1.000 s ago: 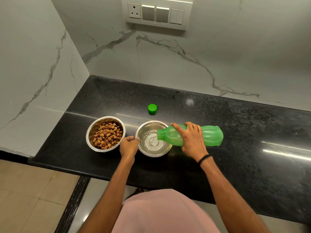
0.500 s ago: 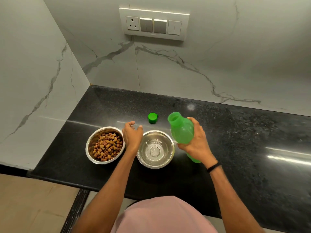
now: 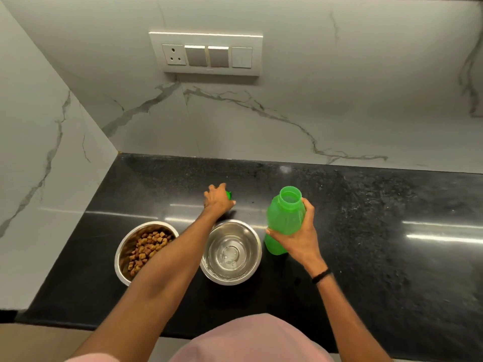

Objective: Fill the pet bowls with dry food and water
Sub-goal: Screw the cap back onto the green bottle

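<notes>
Home kitchen: black granite counter [image 3: 366,231], marble-look backsplash [image 3: 287,113].

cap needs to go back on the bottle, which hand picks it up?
Left. The left hand is already over the green cap behind the water bowl; the right hand has its grip on the open, upright bottle.

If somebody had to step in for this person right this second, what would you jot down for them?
Left hand: reaching past the bowls, over the green cap on the black counter; whether it grips the cap cannot be told.
Right hand: holds the open green bottle upright, right of the water bowl.
Left bowl: holds dry food.
Middle bowl: holds some clear water.
Done: both bowls appear filled.
Left: probably cap the bottle and set it down.
</notes>
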